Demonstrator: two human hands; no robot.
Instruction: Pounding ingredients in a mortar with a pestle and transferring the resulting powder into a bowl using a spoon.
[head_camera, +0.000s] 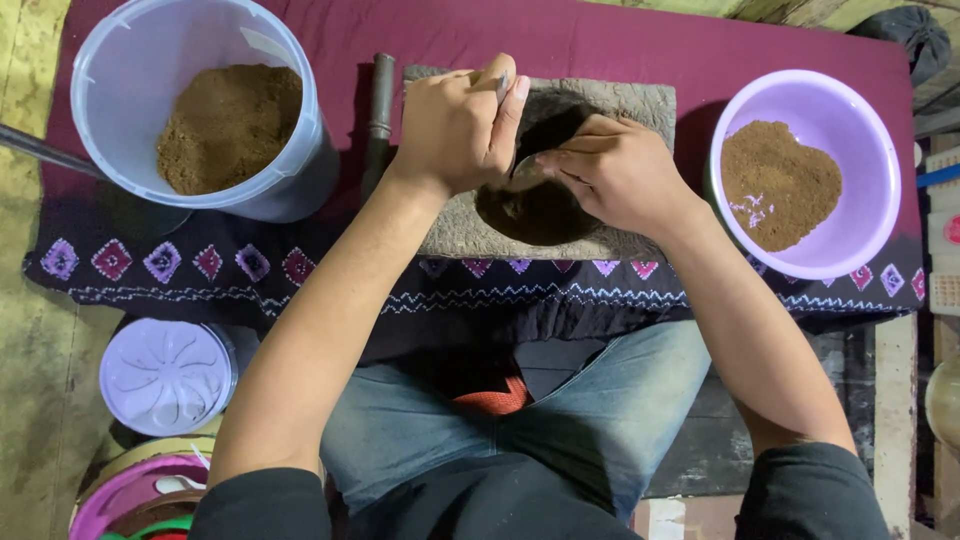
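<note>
Maroon cloth with a patterned diamond border (620, 45) covers the low work surface in front of my knees, and on it sits a rough grey stone slab with a dark hollow (640, 105) at its middle. My left hand (455, 125) is curled into a fist above the slab's near-left part, fingers pressed together around a slim metal handle — a spoon, it seems — whose tip shows above the knuckles. My right hand (620, 170) lies just beside it, over the hollow's right edge, its fingers bunched and touching a small rounded shiny piece (527, 175); whether they pinch it or only steady it I cannot tell.

That piece lies between the two hands, directly over the hollow and touching the right fingertips, so the right hand is the nearer. The handle's long axis runs roughly upright, tilted towards me.

To the left stands a pale blue plastic tub holding brown powder (95, 140), well apart from the left hand. To the right, a lilac plastic bowl with a heap of the same brown powder (870, 130) sits near my right wrist. A dark cylindrical rod (379, 110) lies along the slab's left edge — parallel to it.
</note>
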